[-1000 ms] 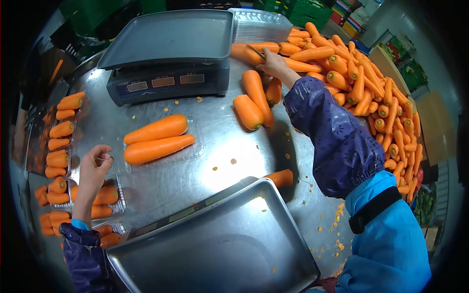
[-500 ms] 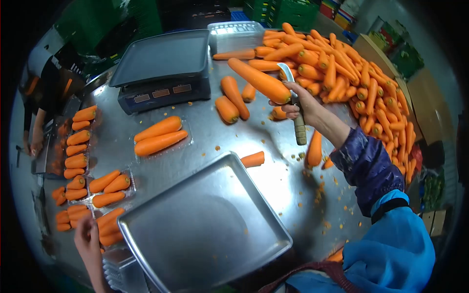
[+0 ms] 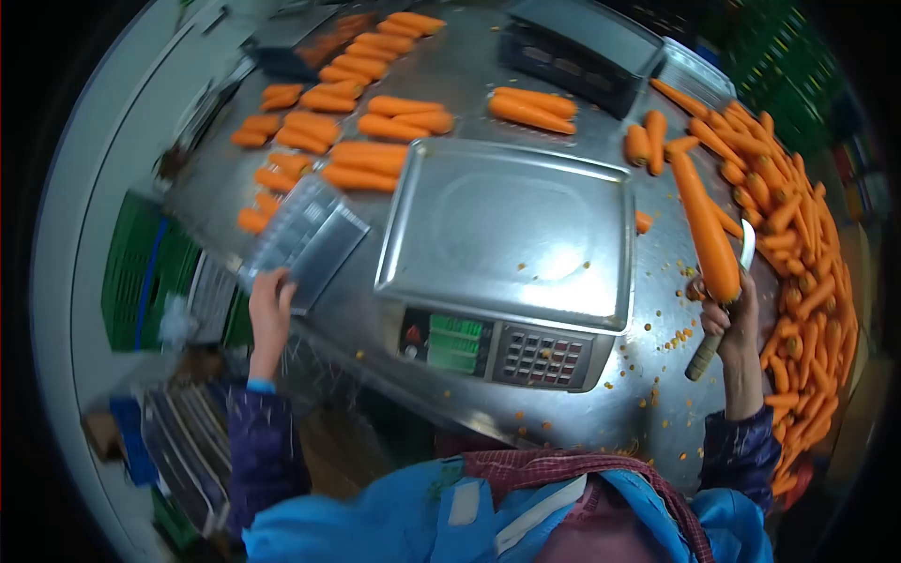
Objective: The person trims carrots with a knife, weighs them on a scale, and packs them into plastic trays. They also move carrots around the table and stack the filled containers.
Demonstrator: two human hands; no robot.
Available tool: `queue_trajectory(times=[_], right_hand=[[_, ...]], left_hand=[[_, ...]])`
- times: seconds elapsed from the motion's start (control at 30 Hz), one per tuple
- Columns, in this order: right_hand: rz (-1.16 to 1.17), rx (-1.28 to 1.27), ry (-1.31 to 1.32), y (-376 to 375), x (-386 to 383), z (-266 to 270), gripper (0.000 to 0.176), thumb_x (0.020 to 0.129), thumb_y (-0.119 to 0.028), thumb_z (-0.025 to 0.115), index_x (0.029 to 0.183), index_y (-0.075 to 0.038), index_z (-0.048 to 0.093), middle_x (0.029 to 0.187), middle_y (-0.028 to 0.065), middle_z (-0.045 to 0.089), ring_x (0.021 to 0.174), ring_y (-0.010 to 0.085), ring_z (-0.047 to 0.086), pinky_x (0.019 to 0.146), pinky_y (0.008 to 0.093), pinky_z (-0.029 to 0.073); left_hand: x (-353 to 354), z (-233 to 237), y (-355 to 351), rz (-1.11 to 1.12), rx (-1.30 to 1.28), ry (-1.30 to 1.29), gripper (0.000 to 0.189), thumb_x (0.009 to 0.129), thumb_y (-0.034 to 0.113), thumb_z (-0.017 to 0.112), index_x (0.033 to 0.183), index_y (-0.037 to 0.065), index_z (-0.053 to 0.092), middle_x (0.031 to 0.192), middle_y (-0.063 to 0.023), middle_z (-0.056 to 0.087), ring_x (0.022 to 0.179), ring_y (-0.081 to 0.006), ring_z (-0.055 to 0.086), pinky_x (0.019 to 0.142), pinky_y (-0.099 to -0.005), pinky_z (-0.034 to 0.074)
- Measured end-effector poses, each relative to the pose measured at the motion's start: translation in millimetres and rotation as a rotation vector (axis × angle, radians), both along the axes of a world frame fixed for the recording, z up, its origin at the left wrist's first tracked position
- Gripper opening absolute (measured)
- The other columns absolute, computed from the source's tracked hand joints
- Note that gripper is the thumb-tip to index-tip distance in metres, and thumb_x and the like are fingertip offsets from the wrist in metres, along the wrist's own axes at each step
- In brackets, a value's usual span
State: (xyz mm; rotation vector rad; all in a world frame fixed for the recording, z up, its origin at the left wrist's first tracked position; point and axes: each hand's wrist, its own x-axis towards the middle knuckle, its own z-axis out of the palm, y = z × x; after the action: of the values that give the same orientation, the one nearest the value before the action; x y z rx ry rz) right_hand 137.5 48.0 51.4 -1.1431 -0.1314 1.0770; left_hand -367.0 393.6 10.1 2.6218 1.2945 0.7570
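My left hand (image 3: 270,314) is at the near edge of a stack of clear plastic trays (image 3: 310,239), with thumb and fingers closed on the edge of a tray. In my right hand (image 3: 737,314) are a large carrot (image 3: 704,225), held upright with its thick end in the grip, and a knife. The knife (image 3: 699,361) has a worn wooden handle pointing down and a curved blade showing beside the carrot. Between my hands stands a scale with a bare metal pan (image 3: 511,235) and a lit green display (image 3: 455,340).
Packed carrots (image 3: 366,164) lie in rows left of the scale, with another pair (image 3: 533,110) behind it. A second scale (image 3: 582,52) stands at the back. Loose carrots (image 3: 807,272) are heaped at the right. Carrot scraps dot the metal table (image 3: 450,380). A green crate (image 3: 141,272) is at left.
The view has swung down and left, bringing the front scale's display into sight. My left hand has moved from beside packed carrots to the tray stack. My right hand keeps the carrot and knife.
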Motion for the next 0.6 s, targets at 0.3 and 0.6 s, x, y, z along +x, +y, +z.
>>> queue_trajectory(times=[0.3,0.6], right_hand=[[0.02,-0.063,-0.008,-50,-34,3,0.047,0.088,-0.044,0.045,0.105,-0.001,0.051,0.086,0.0127,0.057,0.038,0.0031,0.034,0.032,0.0167,0.028],[0.11,0.011,0.121,-69,-64,12,0.057,0.088,-0.047,0.038,0.11,0.005,0.048,0.082,0.0103,0.055,0.037,0.002,0.033,0.032,0.0155,0.03]], left_hand=[[-11,-24,22,0.088,0.042,0.008,0.007,0.08,0.006,0.058,0.079,0.0,0.053,0.075,-0.0173,0.051,0.07,-0.0346,0.05,0.064,-0.0393,0.04],[-37,-74,64,0.131,0.088,0.082,0.006,0.087,0.005,0.05,0.084,0.0,0.049,0.08,-0.0193,0.051,0.073,-0.0331,0.051,0.069,-0.039,0.041]])
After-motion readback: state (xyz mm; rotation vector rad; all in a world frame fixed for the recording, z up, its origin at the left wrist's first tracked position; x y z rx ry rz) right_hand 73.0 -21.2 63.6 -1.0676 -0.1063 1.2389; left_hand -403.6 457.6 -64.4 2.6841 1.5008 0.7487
